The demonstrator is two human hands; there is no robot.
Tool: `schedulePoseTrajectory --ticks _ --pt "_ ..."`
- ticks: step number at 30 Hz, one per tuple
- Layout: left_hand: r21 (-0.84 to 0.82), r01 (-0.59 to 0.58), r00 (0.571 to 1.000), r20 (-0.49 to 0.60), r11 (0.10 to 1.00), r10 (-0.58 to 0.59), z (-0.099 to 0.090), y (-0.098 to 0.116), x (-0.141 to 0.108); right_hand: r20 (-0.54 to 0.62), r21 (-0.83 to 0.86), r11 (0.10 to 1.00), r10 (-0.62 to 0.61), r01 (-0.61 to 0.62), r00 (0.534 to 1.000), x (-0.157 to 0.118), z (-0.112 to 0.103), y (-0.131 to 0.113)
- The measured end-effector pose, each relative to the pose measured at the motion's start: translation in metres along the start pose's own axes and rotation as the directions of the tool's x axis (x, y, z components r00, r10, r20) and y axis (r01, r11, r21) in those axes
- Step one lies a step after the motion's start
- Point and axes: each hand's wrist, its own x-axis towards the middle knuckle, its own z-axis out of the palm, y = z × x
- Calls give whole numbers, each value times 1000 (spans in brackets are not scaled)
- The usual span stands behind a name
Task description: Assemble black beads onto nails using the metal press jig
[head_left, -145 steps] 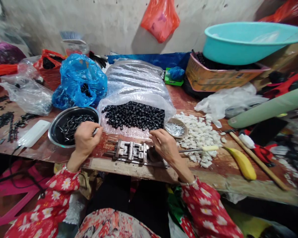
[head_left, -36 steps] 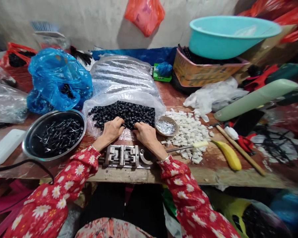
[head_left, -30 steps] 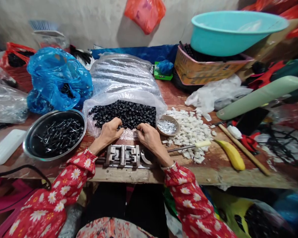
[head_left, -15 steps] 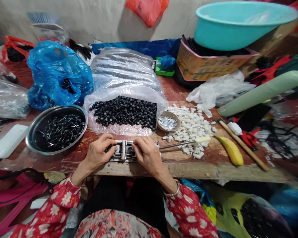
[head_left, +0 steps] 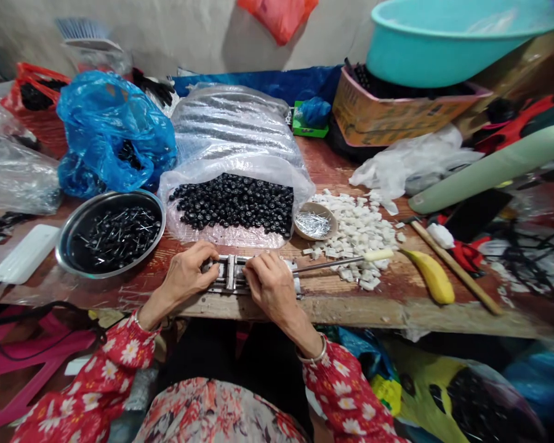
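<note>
Both my hands are at the table's near edge on a small metal jig [head_left: 233,275], which they largely cover. My left hand [head_left: 186,277] grips its left end, and my right hand [head_left: 270,286] presses over its right end. Whatever lies under my fingers is hidden. Behind the jig, many black beads [head_left: 231,206] lie on an open clear plastic bag [head_left: 240,169]. To the left stands a steel bowl [head_left: 111,195] of black-headed pins. To the right are a small dish [head_left: 321,208] of silver pins and a heap of white cubes [head_left: 355,231].
A tool with a cream handle [head_left: 378,255] points its metal shaft at the jig. A yellow banana-shaped object [head_left: 431,277] and a wooden-handled hammer [head_left: 457,267] lie at right. A blue plastic bag [head_left: 113,132] stands behind the bowl. A teal basin [head_left: 461,52] sits on a cardboard box [head_left: 397,114].
My hands have moved from the black beads down onto the metal jig and now cover it. The view has tilted slightly, shifting the table upward in the frame.
</note>
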Motion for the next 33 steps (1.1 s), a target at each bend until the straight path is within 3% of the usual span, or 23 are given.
schedulePoseTrajectory --ticks 8,15,33 --pt "-200 95 995 58 975 -85 3 -8 1 17 10 999 39 -39 999 1 -2 -4" --pt "-318 203 978 109 926 -177 1 -14 0 -43 78 993 96 -92 994 6 4 -2" --pt "-345 187 981 10 920 -195 14 -9 -3 66 27 990 137 -139 988 18 1 3"
